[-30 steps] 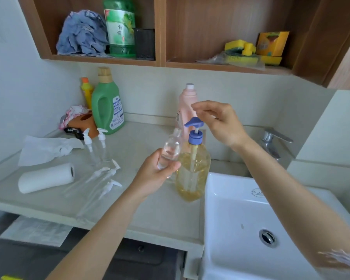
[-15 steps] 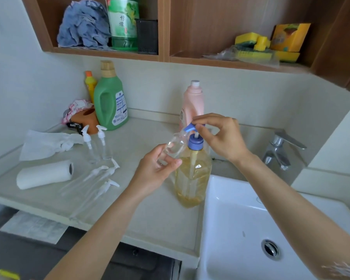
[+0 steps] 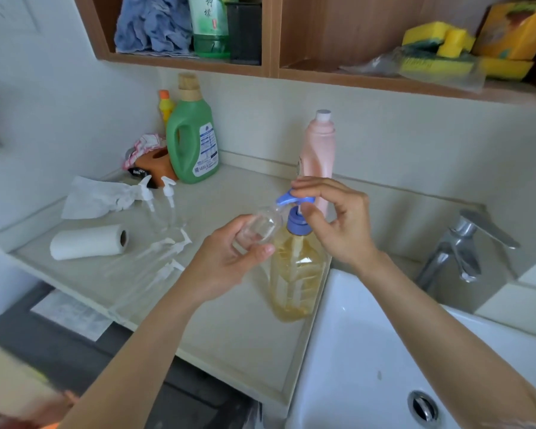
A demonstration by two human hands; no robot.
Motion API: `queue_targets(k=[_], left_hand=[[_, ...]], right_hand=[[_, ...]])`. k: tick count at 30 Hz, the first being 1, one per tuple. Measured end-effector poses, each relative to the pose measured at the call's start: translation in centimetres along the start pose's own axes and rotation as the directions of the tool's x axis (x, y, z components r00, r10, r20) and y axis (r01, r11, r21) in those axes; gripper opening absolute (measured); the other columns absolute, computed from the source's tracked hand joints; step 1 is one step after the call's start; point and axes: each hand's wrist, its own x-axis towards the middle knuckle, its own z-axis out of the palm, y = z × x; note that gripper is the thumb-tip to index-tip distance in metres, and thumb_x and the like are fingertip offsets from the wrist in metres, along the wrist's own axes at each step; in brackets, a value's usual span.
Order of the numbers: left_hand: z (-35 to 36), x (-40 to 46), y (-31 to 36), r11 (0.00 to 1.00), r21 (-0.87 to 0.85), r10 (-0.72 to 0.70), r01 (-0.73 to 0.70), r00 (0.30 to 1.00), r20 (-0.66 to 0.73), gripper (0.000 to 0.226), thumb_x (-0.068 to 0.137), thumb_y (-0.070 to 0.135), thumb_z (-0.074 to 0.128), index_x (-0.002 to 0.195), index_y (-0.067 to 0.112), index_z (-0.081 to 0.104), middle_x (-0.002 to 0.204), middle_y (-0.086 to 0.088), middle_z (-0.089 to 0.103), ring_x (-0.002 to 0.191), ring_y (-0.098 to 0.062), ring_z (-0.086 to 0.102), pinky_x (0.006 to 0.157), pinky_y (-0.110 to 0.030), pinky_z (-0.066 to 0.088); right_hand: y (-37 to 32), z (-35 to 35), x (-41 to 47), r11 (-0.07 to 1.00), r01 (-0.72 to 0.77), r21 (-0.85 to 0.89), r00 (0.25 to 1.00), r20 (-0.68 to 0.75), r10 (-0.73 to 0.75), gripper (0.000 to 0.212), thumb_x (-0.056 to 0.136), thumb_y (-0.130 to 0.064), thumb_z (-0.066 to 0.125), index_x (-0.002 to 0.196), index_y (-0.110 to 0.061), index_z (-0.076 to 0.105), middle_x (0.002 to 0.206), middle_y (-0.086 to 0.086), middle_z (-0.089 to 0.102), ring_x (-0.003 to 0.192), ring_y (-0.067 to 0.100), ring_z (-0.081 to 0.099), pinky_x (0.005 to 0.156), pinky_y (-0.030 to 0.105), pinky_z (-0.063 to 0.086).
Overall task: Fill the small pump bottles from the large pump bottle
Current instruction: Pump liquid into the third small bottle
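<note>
The left hand [image 3: 226, 258] gripped a small clear bottle [image 3: 260, 226] tilted under the blue spout, right hand [image 3: 338, 224] fingers pinching the large pump bottle [image 3: 297, 274] head, at the counter [image 3: 229, 329] edge, sink [image 3: 353, 351] at 3 o'clock; labels unreadable.

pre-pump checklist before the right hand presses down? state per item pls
1. Small clear bottle gripped in left hand: ok.
2. Its open mouth sits at the blue nozzle tip: ok; exact alignment cannot tell.
3. Right hand fingers on top of the pump head: ok.
4. Large pump bottle upright on the counter, amber liquid left: ok.
5. Large bottle clear of the counter edge by the sink: not ok, it stands right at the edge.
6. Small bottle's fill level: cannot tell.
</note>
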Motion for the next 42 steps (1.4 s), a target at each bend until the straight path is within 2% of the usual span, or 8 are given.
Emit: queue_targets(k=[4, 11, 16, 19, 25, 33, 39, 42], left_hand=[[-0.4, 0.2, 0.2, 0.996, 0.094, 0.002, 0.001, 1.000, -0.027, 0.037, 0.074, 0.049, 0.073, 0.107, 0.040, 0.059, 0.083, 0.008, 0.066, 0.059, 0.004, 0.056, 0.051, -0.012, 0.041], [-0.7, 0.3, -0.5, 0.984, 0.144, -0.094, 0.102, 0.994, -0.061, 0.031, 0.073, 0.039, 0.080, 0.101, 0.033, 0.067, 0.072, 0.014, 0.065, 0.056, 0.002, 0.055, 0.062, -0.023, 0.042], [0.1, -0.4, -0.3, 0.989, 0.076, -0.117, 0.128, 0.984, -0.134, 0.027, 0.075, 0.030, 0.080, 0.098, 0.022, 0.068, 0.061, 0.012, 0.057, 0.051, -0.001, 0.051, 0.045, -0.010, 0.034], [0.6, -0.8, 0.3, 0.992, -0.009, -0.127, 0.127, 0.985, -0.118, 0.033, 0.070, 0.032, 0.081, 0.098, 0.020, 0.068, 0.056, 0.007, 0.053, 0.044, -0.007, 0.046, 0.038, -0.017, 0.033], [0.8, -0.7, 0.8, 0.992, -0.017, -0.126, 0.125, 0.982, -0.137, 0.025, 0.079, 0.027, 0.077, 0.101, 0.021, 0.067, 0.055, 0.004, 0.051, 0.038, -0.008, 0.042, 0.039, -0.019, 0.032], [0.9, -0.7, 0.9, 0.994, -0.005, -0.106, 0.106, 0.983, -0.152, 0.021, 0.080, 0.019, 0.075, 0.100, 0.015, 0.068, 0.048, 0.011, 0.049, 0.036, -0.004, 0.041, 0.037, -0.013, 0.030], [0.9, -0.8, 1.3, 0.994, -0.015, -0.112, 0.112, 0.982, -0.149, 0.022, 0.079, 0.019, 0.075, 0.099, 0.011, 0.068, 0.054, 0.008, 0.050, 0.035, -0.003, 0.041, 0.038, -0.010, 0.029], [0.9, -0.7, 1.3, 0.994, -0.019, -0.112, 0.110, 0.982, -0.155, 0.022, 0.079, 0.018, 0.076, 0.100, 0.014, 0.068, 0.052, 0.011, 0.051, 0.035, -0.003, 0.041, 0.038, -0.009, 0.029]], right_hand=[[0.5, 0.4, 0.2, 0.997, 0.051, 0.055, 0.998, -0.047, -0.048, 0.023, 0.082, -0.008, 0.052, 0.087, -0.001, 0.073, 0.091, 0.004, 0.070, 0.099, 0.013, 0.066, 0.091, 0.022, 0.048], [2.0, 1.9, -1.5, 0.996, 0.081, 0.043, 0.992, -0.105, -0.076, 0.025, 0.080, -0.005, 0.049, 0.084, 0.003, 0.072, 0.087, 0.006, 0.067, 0.095, 0.015, 0.066, 0.087, 0.022, 0.048], [1.5, 1.8, -1.9, 0.997, 0.068, 0.040, 0.992, -0.107, -0.064, 0.028, 0.077, -0.007, 0.046, 0.087, 0.002, 0.072, 0.090, 0.007, 0.068, 0.098, 0.015, 0.065, 0.089, 0.021, 0.047], [0.8, 1.2, -1.3, 0.997, 0.066, 0.035, 0.994, -0.084, -0.063, 0.032, 0.077, -0.008, 0.045, 0.090, 0.000, 0.073, 0.094, 0.006, 0.069, 0.100, 0.016, 0.065, 0.091, 0.022, 0.047], [0.2, 1.2, -0.4, 0.997, 0.078, 0.022, 0.992, -0.099, -0.075, 0.031, 0.080, -0.010, 0.046, 0.090, 0.001, 0.073, 0.093, 0.003, 0.068, 0.097, 0.013, 0.064, 0.090, 0.019, 0.047], [1.3, 2.5, -1.2, 0.993, 0.101, 0.067, 0.983, -0.164, -0.088, 0.031, 0.086, -0.011, 0.043, 0.091, 0.003, 0.070, 0.093, 0.012, 0.067, 0.096, 0.026, 0.065, 0.088, 0.030, 0.049], [2.0, 2.2, -1.9, 0.988, 0.141, 0.067, 0.984, -0.121, -0.132, 0.042, 0.096, -0.032, 0.045, 0.097, 0.003, 0.068, 0.101, 0.015, 0.065, 0.104, 0.029, 0.062, 0.092, 0.035, 0.048], [1.8, 2.4, -2.1, 0.992, 0.119, 0.048, 0.983, -0.143, -0.111, 0.029, 0.087, -0.014, 0.046, 0.098, 0.003, 0.068, 0.103, 0.015, 0.066, 0.104, 0.029, 0.062, 0.093, 0.035, 0.048]])
